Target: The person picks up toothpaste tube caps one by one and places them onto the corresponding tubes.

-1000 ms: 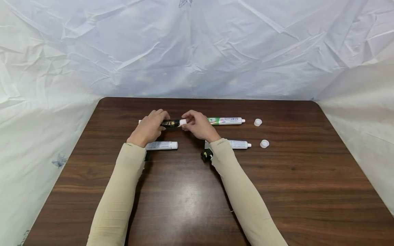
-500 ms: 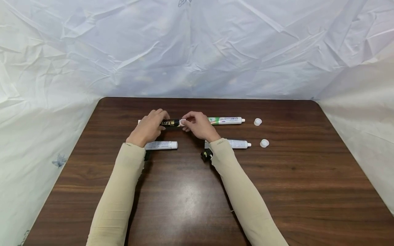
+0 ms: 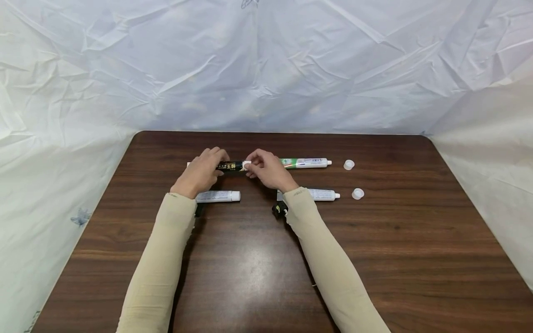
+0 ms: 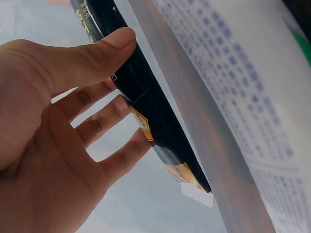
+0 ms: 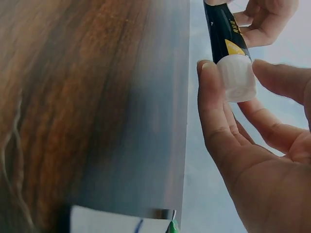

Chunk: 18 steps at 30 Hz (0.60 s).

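Note:
My left hand grips a black toothpaste tube with gold lettering, held roughly level above the far part of the table. In the left wrist view the thumb presses one side of the tube and fingertips support the other. At the tube's right end sits a white cap. My right hand pinches this cap between thumb and fingers, as the right wrist view shows. The cap is on the tube's end; how tightly it sits cannot be seen.
A green-and-white tube and a white tube lie uncapped on the right, partly hidden by my right hand and sleeve. Loose white caps, one far and one nearer, lie beyond their nozzles. Another capped white tube is by my left wrist.
My right fingers and thumb shift slightly about the white cap, the thumb now lying over it. The left hand and the black toothpaste tube stay almost still.

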Tool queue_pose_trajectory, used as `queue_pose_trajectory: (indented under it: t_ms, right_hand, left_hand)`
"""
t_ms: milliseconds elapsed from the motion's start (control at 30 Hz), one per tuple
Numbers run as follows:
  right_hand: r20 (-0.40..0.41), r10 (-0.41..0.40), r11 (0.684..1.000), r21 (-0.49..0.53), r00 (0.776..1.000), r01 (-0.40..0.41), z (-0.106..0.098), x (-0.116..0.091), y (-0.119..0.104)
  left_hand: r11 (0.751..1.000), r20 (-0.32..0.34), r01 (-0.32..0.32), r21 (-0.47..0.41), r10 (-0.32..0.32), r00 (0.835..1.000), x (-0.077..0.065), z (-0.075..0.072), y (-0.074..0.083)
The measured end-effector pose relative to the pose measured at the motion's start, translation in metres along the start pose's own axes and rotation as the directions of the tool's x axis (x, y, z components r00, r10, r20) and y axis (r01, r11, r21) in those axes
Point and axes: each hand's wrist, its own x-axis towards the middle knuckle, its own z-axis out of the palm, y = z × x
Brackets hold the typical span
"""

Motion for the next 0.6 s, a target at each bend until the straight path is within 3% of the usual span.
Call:
queue_pose_trajectory:
  t_ms: [600]
  right_hand:
    - [0.026,-0.020,1.000,0.025,0.999,0.019,-0.0002,-0.0027,0.0013]
  left_hand:
    - [1.000,0.005,0.002,0.003,-0.002,1.000,-0.0021,-0.0008,0.0003]
